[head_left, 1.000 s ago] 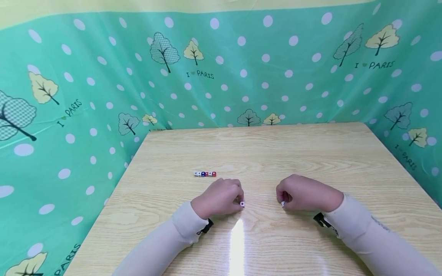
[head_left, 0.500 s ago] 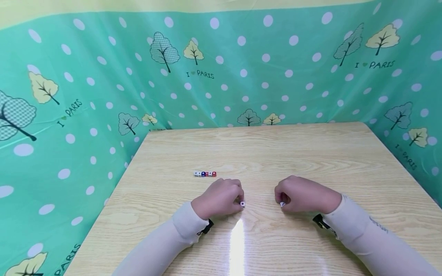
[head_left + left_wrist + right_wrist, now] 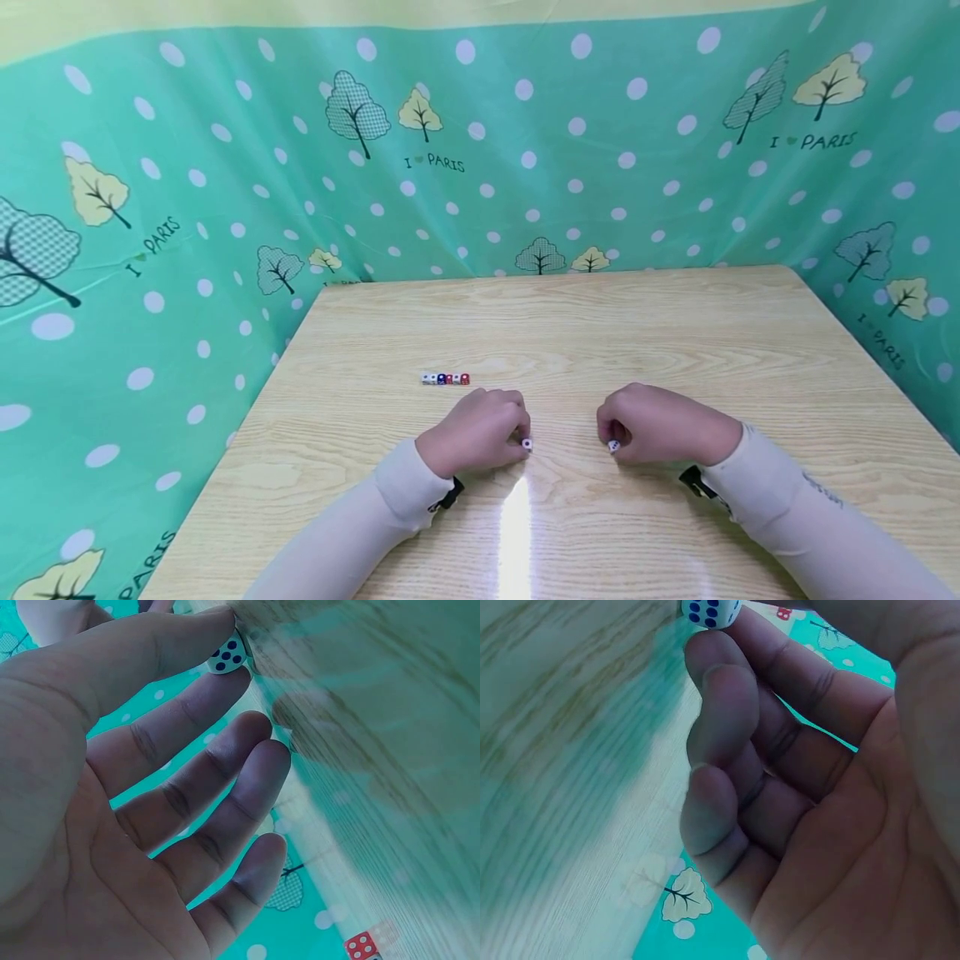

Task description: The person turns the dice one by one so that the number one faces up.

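Observation:
My left hand point(image 3: 480, 429) pinches a white die point(image 3: 527, 444) between thumb and index finger, low over the table. In the left wrist view this die point(image 3: 227, 656) shows dark pips; the other fingers are spread and slightly bent. To the right, my right hand point(image 3: 660, 423) holds a second white die point(image 3: 614, 446) at its fingertips. Blue pips mark that die point(image 3: 711, 610) in the right wrist view, where it is cut off by the top edge. A gap of bare wood separates the two hands.
Beyond my left hand, a row of several white, blue and red dice point(image 3: 446, 379) lies on the wooden table point(image 3: 570, 325). A green dotted curtain point(image 3: 480, 167) hangs round the back and sides. Light reflects off the tabletop in front.
My right hand has shifted slightly left, and the die at its fingertips has turned a little. The left hand and the row of dice look unchanged.

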Tool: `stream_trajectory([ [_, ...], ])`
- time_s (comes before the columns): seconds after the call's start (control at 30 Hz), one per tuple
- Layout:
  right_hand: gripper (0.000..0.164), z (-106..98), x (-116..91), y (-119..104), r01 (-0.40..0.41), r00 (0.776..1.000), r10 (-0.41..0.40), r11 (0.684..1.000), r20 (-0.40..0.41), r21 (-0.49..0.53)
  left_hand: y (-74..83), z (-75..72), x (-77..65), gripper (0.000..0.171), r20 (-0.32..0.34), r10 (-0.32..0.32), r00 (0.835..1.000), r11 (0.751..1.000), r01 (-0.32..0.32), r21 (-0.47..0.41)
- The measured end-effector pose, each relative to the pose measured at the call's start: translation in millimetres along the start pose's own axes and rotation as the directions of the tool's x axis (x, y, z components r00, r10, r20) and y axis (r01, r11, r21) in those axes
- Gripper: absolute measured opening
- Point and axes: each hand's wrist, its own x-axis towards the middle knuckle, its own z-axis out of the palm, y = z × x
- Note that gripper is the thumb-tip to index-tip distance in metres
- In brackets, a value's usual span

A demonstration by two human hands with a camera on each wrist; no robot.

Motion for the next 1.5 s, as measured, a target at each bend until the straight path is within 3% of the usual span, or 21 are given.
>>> stream_trajectory([
  [0.43, 0.022, -3.5, -4.2, 0.0, -0.016, 1.0, 0.016, 1.0, -0.025, -0.018, 0.6, -1.3, -0.1, 0.005, 0.021, -0.015, 1.0, 1.0, 0.016, -0.018],
  [0.87, 0.012, -4.3, -2.7, 12.1, 0.003, 1.0, -0.005, 0.996, 0.024, 0.091, 0.5, -0.5, -0.5, 0.005, 0.017, -0.016, 1.0, 1.0, 0.016, -0.022],
  [1.1, 0.012, -5.1, -2.0, 15.2, 0.024, 1.0, -0.024, 0.998, -0.003, 0.059, 0.0, 0.1, -0.5, 0.004, 0.006, -0.01, 1.0, 1.0, 0.01, -0.02],
  [1.3, 0.011, -6.6, -2.6, 15.8, -0.004, 1.0, 0.004, 0.999, -0.007, 0.049, -0.5, 0.3, -0.6, 0.004, 0.003, -0.006, 1.0, 1.0, 0.006, -0.017],
  [1.5, 0.026, -8.7, -3.3, 10.8, -0.001, 0.999, 0.002, 1.0, -0.035, 0.015, 1.1, 0.3, 0.3, 0.005, 0.012, -0.001, 1.0, 1.0, 0.001, -0.013],
])
